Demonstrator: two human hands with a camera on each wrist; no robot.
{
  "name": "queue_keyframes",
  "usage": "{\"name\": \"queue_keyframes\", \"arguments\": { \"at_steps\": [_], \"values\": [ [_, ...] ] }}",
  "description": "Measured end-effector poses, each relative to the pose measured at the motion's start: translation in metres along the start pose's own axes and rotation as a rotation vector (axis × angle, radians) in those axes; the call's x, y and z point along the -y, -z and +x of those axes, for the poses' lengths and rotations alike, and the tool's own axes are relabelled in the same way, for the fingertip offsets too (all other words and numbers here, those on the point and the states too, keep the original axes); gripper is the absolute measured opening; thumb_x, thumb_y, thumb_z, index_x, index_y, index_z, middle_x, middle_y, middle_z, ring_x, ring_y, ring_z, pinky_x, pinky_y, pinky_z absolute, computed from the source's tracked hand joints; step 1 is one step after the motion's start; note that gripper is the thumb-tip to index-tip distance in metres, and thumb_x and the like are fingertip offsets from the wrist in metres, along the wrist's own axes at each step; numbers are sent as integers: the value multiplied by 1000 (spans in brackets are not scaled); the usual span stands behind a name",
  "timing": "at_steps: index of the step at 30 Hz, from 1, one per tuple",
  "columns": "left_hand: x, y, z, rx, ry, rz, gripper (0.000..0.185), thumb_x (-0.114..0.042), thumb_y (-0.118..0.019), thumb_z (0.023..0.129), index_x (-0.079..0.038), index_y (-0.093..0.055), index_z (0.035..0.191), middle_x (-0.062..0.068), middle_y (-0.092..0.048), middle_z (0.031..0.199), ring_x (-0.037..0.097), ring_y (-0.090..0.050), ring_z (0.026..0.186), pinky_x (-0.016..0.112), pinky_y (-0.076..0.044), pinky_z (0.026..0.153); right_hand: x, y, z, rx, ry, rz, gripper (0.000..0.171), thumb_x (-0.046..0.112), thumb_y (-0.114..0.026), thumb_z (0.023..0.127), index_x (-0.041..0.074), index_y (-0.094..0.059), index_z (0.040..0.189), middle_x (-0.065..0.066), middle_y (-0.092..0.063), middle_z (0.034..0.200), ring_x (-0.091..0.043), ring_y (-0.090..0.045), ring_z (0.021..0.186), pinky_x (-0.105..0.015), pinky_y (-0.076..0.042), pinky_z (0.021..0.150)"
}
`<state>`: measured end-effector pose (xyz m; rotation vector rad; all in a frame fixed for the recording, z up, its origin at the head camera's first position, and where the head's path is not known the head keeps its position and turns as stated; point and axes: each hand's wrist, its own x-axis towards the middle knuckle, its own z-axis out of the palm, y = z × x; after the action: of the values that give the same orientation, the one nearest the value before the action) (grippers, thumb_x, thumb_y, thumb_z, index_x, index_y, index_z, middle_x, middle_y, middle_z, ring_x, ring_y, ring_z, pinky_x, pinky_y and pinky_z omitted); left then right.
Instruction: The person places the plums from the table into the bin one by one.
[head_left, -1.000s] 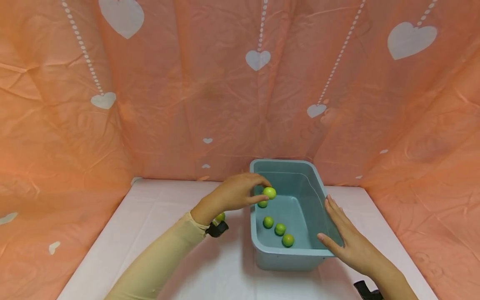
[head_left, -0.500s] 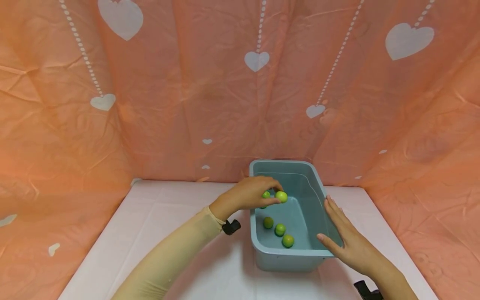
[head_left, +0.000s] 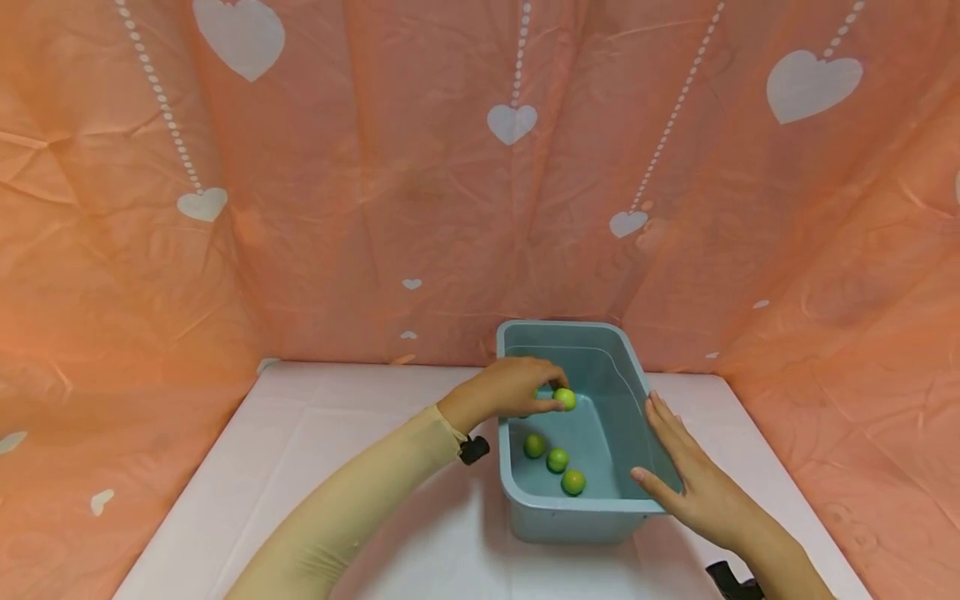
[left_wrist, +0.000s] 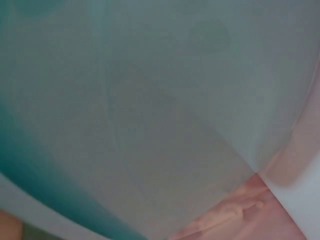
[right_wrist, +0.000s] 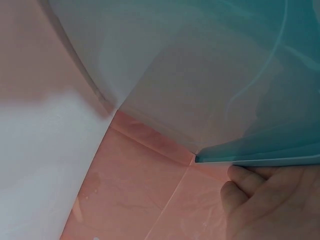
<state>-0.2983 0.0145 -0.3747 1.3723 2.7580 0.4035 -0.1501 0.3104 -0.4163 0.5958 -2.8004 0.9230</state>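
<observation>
Pink cloth covers the table [head_left: 375, 533]; the left hand [head_left: 510, 389] pinches a green ball [head_left: 565, 399] over the teal tub [head_left: 573, 521]; the right hand [head_left: 693, 487], fingers straight together, presses its right wall.

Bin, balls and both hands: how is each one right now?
Bin: upright, open, no lid, on the table.
Held ball: pinched in left-hand fingers, over the bin.
Three balls: lying loose on the bin floor.
Left hand: holding a ball.
Right hand: flat against the bin's side.
</observation>
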Motion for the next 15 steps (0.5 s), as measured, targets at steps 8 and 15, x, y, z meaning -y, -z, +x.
{"name": "queue_keyframes", "arguments": {
  "at_steps": [8, 15],
  "values": [
    [-2, -3, 11, 24, 3, 48, 33, -48, -69, 105, -27, -73, 129, -10, -71, 127, 8, -66, 120, 35, -56, 94, 0, 1, 0, 2, 3, -7, 94, 33, -73, 103, 15, -14, 174, -11, -8, 180, -40, -4, 165, -41, -5, 131],
    [-2, -10, 22, 69, 9, 71, 33, -47, -68, 106, -26, -73, 130, -11, -72, 127, 9, -67, 120, 37, -56, 96, -1, 0, 0, -8, 25, -29, 94, 31, -74, 103, 13, -15, 173, -12, -9, 180, -34, -5, 166, -11, 1, 117]
  ]
}}
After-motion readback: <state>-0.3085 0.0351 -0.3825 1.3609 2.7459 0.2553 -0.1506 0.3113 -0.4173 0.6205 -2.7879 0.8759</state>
